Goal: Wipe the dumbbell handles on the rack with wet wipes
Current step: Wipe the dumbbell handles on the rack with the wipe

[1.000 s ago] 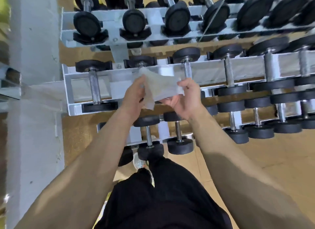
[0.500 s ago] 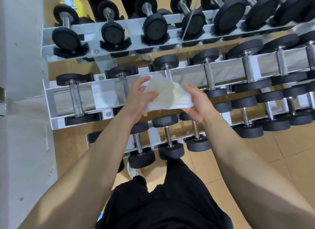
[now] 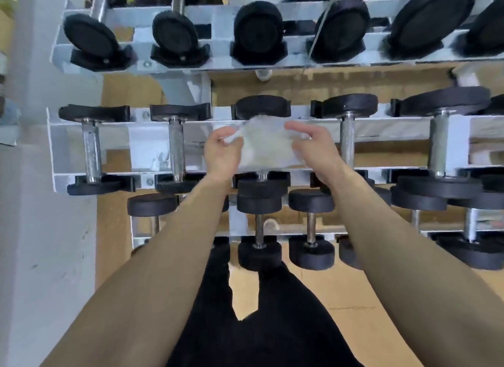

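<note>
1. The wet wipe is spread flat and stretched between both hands, right over the handle of the third dumbbell on the rack's middle tier. That dumbbell is our landmark.
2. Its handle is completely hidden under the sheet. Only the black far head shows above the wipe, and the near head pokes out just below it.
3. Is the wipe touching the steel or hovering just above it? Probably touching, but the sheet blocks the view.
4. Why hold it open like that? My read is that a wide, taut sheet can drape over the bar and wrap it for the wipe.
5. The left hand sits just left of the landmark with its fingers curled in tight, pinching the wipe's left edge.
6. The right hand sits just right of it, fingers loosely curved over the top and gripping the right edge.
7. Both forearms reach straight forward, roughly parallel, with the wrists level above the tier's near rail.
8. Just left of the landmark stands a bare knurled handle, and just right of it another chrome handle. Both are uncovered.
</note>
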Demonstrator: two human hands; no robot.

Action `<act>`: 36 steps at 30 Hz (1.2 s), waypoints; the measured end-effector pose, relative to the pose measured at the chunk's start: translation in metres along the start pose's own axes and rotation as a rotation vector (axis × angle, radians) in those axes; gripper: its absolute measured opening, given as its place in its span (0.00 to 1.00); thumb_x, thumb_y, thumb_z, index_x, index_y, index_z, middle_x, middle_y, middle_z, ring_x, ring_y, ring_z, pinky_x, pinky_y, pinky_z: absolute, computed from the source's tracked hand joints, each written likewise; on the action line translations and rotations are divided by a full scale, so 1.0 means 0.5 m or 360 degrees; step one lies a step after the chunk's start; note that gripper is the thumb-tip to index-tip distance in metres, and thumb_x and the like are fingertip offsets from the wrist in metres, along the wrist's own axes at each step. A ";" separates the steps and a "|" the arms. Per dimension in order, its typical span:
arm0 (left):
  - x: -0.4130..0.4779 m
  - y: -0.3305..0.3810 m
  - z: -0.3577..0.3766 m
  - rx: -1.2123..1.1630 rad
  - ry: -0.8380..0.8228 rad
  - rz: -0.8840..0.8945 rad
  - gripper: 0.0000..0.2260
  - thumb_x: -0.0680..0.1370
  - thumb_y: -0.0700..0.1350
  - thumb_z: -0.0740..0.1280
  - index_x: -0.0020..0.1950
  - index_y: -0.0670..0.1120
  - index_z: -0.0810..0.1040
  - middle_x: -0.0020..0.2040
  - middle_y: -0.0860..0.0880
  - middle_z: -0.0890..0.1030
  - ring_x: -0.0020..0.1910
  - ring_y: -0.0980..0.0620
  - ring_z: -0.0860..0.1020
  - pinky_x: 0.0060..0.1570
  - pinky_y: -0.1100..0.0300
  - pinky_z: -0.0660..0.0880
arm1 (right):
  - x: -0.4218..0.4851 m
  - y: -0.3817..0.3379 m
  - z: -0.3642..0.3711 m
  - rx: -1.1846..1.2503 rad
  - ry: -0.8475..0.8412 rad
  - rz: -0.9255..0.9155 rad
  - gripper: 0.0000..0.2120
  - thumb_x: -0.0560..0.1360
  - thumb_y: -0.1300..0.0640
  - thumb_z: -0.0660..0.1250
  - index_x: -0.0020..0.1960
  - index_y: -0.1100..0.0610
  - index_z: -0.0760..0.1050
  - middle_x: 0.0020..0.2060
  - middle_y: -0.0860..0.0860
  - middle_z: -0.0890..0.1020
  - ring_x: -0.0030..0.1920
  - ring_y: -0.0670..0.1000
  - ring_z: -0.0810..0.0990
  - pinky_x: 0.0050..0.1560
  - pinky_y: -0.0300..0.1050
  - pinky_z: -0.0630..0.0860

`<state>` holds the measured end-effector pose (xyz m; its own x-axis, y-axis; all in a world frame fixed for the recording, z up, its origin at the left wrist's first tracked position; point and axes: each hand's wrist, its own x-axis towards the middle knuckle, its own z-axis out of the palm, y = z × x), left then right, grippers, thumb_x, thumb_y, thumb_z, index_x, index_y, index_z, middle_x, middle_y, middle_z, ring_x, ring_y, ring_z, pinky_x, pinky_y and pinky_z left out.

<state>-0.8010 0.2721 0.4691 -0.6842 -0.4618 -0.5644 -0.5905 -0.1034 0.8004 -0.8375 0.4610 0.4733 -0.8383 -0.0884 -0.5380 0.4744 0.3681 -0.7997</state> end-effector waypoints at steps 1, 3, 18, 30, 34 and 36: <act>0.016 -0.010 0.009 -0.0001 0.0062 -0.0009 0.12 0.76 0.33 0.69 0.50 0.51 0.75 0.52 0.44 0.78 0.46 0.46 0.77 0.51 0.52 0.77 | 0.016 0.001 0.002 -0.0041 -0.0029 0.0012 0.24 0.77 0.69 0.59 0.68 0.53 0.79 0.65 0.45 0.77 0.62 0.41 0.75 0.58 0.33 0.70; 0.046 -0.031 0.021 0.0020 0.0125 -0.0054 0.15 0.76 0.32 0.68 0.50 0.52 0.74 0.52 0.46 0.77 0.45 0.47 0.77 0.57 0.48 0.78 | 0.049 0.008 0.012 -0.0135 -0.0081 0.0043 0.23 0.78 0.66 0.60 0.70 0.53 0.77 0.67 0.48 0.77 0.67 0.46 0.74 0.62 0.37 0.69; -0.005 -0.138 0.072 0.0180 0.0494 0.0025 0.11 0.82 0.44 0.61 0.64 0.48 0.75 0.61 0.52 0.78 0.60 0.52 0.76 0.59 0.59 0.71 | 0.092 0.006 0.209 0.0290 0.0203 0.0433 0.14 0.76 0.52 0.71 0.58 0.57 0.74 0.49 0.52 0.82 0.50 0.54 0.82 0.53 0.50 0.80; 0.003 -0.143 0.073 0.0236 0.0497 0.0116 0.07 0.83 0.47 0.59 0.58 0.48 0.74 0.56 0.52 0.77 0.54 0.51 0.75 0.56 0.56 0.72 | 0.143 0.034 0.172 0.1102 -0.0364 0.0672 0.12 0.75 0.53 0.73 0.53 0.60 0.82 0.47 0.58 0.86 0.48 0.59 0.86 0.60 0.60 0.81; 0.001 -0.140 0.074 0.0289 0.0508 0.0138 0.07 0.84 0.47 0.57 0.56 0.47 0.73 0.54 0.52 0.76 0.54 0.50 0.75 0.57 0.54 0.71 | 0.104 0.035 0.183 0.0177 -0.0044 0.0403 0.11 0.74 0.55 0.74 0.54 0.58 0.80 0.47 0.54 0.86 0.48 0.54 0.86 0.55 0.56 0.83; 0.000 -0.139 0.074 0.0310 0.0515 0.0145 0.09 0.85 0.48 0.56 0.57 0.46 0.74 0.55 0.51 0.76 0.54 0.49 0.74 0.57 0.51 0.71 | 0.079 0.031 0.184 0.0017 0.0033 0.0339 0.07 0.74 0.56 0.74 0.48 0.53 0.76 0.45 0.51 0.84 0.47 0.50 0.84 0.51 0.52 0.83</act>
<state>-0.7757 0.3120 0.4061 -0.5856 -0.7185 -0.3753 -0.6252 0.1056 0.7733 -0.8387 0.3782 0.4154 -0.7238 0.0092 -0.6899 0.6444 0.3666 -0.6711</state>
